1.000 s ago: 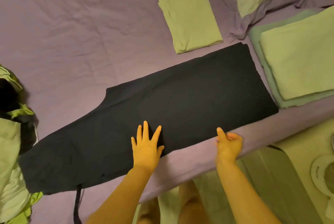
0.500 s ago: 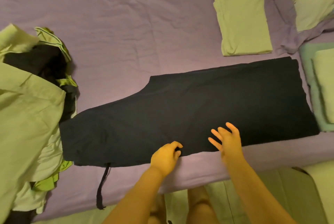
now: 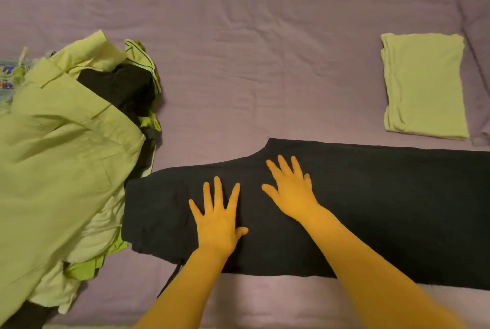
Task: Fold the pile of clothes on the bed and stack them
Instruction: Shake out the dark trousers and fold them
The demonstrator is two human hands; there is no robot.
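Purple bed (image 3: 238,63) carries dark trousers (image 3: 371,217); left hand (image 3: 217,220) and right hand (image 3: 291,190) press flat on them, fingers spread. Unfolded pile (image 3: 58,156) lies left, folded shirt (image 3: 424,87) right.

Dark trousers (image 3: 371,209) flat near bed edge, unfolded pile (image 3: 61,148) left, folded pale garment (image 3: 424,84) right

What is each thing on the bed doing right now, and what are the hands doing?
Black pants: spread flat, not folded up yet.
Left hand: open, flat on the pants.
Right hand: open, flat on the pants.
Pale green garment: folded, lying apart.
Clothes pile: jumbled, unfolded.
Bed sheet: wrinkled.
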